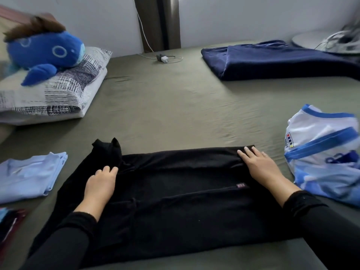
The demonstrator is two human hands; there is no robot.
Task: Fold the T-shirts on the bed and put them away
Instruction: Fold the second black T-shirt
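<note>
A black T-shirt (pixel 175 201) lies spread across the near part of the bed, partly folded, with a sleeve bunched up at its far left corner. My left hand (pixel 102 183) rests on the shirt's left part, its fingertips curled at the bunched sleeve. Flat on the shirt's far right corner lies my right hand (pixel 259 164), fingers straight. A folded light blue T-shirt (pixel 29 176) sits at the left. A crumpled white and blue T-shirt (pixel 323 152) lies at the right.
The olive green bed sheet (pixel 175 110) stretches ahead. A patterned pillow (pixel 52 92) with a blue plush toy (pixel 44 53) is at the far left. A folded navy blanket (pixel 272 59) lies far right, a charger (pixel 163 59) by the wall. Dark red items (pixel 11 223) sit near left.
</note>
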